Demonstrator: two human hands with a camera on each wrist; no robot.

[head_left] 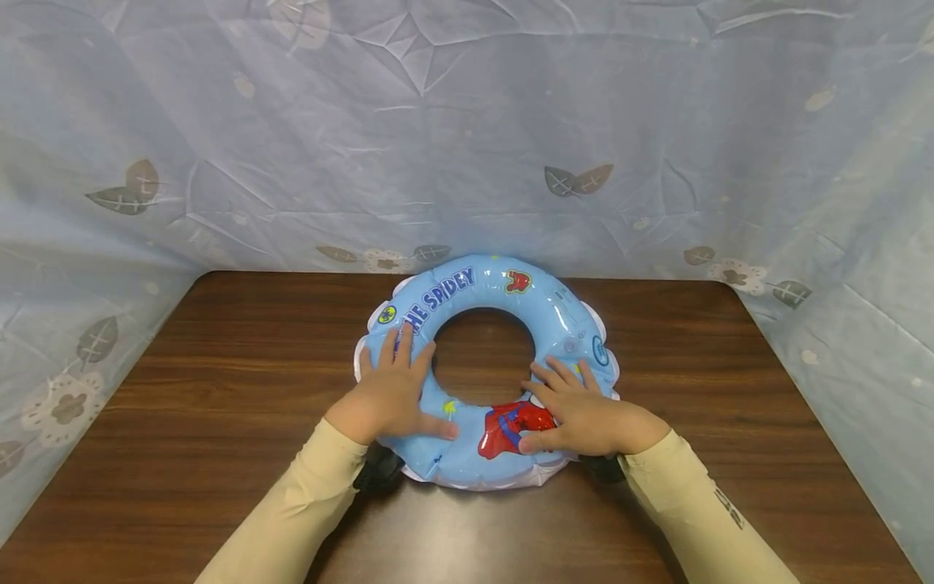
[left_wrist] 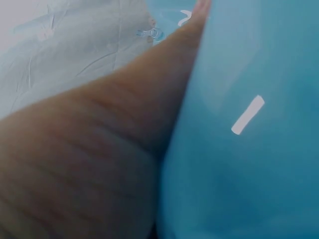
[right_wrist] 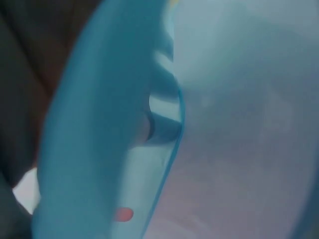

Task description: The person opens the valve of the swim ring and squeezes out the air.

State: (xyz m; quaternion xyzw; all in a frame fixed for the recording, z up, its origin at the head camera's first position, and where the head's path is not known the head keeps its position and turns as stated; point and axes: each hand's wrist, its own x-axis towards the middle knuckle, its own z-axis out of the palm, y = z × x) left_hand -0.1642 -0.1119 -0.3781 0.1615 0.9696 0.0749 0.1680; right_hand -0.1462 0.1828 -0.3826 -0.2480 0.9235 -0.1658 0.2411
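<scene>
A light blue inflatable swim ring (head_left: 498,282) lies on the brown table, printed with "THE SPIDEY" lettering and a red figure (head_left: 499,430). My left hand (head_left: 390,397) rests on the ring's left side, its fingers spread and pointing away from me. On the right side, my right hand (head_left: 587,414) lies on top with spread fingers, its thumb over the red figure. The left wrist view has the hand's edge (left_wrist: 84,154) against the glossy blue vinyl (left_wrist: 249,164). Blue vinyl (right_wrist: 94,124) and a pale sheet-like area (right_wrist: 244,139) fill most of the right wrist view.
Around the ring extends a dark wood-grain table (head_left: 241,389). A pale blue-grey curtain (head_left: 474,146) with leaf and flower prints hangs behind it and along both sides. The ring's far edge sits close to the back curtain.
</scene>
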